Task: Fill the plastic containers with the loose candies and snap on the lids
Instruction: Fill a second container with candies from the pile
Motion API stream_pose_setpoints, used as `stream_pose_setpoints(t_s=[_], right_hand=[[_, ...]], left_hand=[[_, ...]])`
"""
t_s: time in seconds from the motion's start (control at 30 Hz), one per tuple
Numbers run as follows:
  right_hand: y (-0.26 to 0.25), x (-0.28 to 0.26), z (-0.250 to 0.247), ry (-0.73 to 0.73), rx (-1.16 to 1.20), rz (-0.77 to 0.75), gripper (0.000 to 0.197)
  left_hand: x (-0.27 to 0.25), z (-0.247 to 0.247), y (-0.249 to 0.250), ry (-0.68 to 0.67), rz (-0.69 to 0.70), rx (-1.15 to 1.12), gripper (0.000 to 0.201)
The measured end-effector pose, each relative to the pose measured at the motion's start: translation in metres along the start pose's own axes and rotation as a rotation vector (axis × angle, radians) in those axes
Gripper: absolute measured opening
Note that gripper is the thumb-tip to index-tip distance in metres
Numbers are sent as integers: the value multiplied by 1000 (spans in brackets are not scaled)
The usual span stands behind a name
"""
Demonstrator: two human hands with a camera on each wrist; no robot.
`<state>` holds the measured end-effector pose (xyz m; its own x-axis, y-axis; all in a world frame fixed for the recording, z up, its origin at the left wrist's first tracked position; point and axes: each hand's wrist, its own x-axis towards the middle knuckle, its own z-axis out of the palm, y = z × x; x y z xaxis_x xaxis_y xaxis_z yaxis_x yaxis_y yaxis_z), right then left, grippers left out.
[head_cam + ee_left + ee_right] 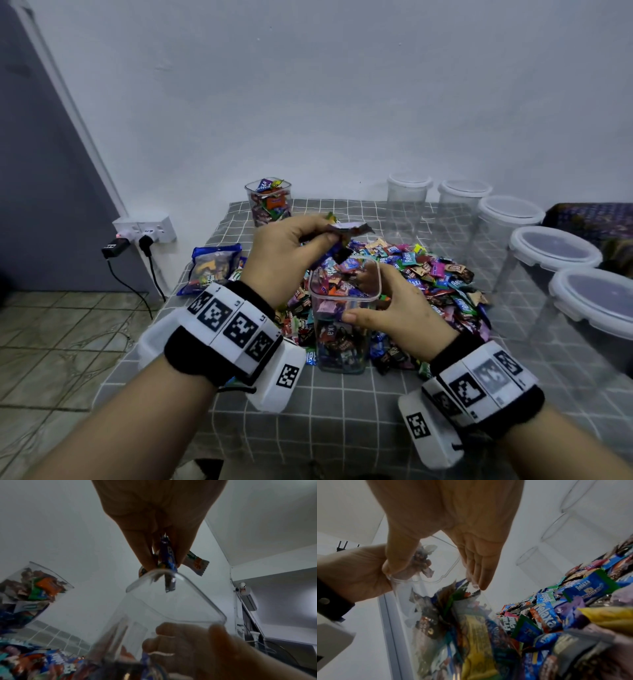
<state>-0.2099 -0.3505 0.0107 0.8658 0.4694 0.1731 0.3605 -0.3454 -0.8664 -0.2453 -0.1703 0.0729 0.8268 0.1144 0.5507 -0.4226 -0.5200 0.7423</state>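
1. left hand (291, 250) raised above the square container (344, 315), fingers and thumb pinched on a small bunch of wrapped candies (346, 236); wrappers hanging just over the container's open rim.
2. seen from the left wrist: fingertips (147, 559) closed on a blue wrapper (169, 561), with an orange and white one sticking out at the right side, right above the clear rim.
3. right hand (394, 308) wrapped round the upper part of the square container, thumb on the near wall, fingers on the far right wall; container upright on the tabletop (342, 411), lid off, partly filled with candies.
4. from the right wrist: fingers (479, 566) laid flat against the clear wall, thumb on the opposite side, wrappers showing through the plastic.
5. container standing at the near edge of the loose candy pile (438, 281), which spreads over the middle of the checked grey cloth, to the right and behind.
6. second square container (269, 202) at the far left of the tabletop, full of candies to the top, no lid on it.
7. blue bag of candies (212, 267) lying at the left edge, near the left wrist.
8. row of empty clear containers (507, 219) with white lids along the far right and right side, well apart from the hands.
9. wall socket (147, 229) with plugs and black cables at the left, above the tiled floor.
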Motion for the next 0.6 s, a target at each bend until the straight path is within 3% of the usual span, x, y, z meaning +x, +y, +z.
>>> stream_pose_setpoints(t_s=[0.13,0.3,0.43,0.6], right_hand=[[-3,-2,0,14,23,-3,73],[-5,-3,0,20,50,-9,68],[-5,-3,1,16,77,-22,71],[-1,-2,2,14,71,-28,88]], left_hand=[[-4,8,-5,-87,-20,17,22],[-5,10,-5,-83,-30,32,20],[-5,10,1,-164,-5,86,13],[-4,7,4,-260,41,148,32]])
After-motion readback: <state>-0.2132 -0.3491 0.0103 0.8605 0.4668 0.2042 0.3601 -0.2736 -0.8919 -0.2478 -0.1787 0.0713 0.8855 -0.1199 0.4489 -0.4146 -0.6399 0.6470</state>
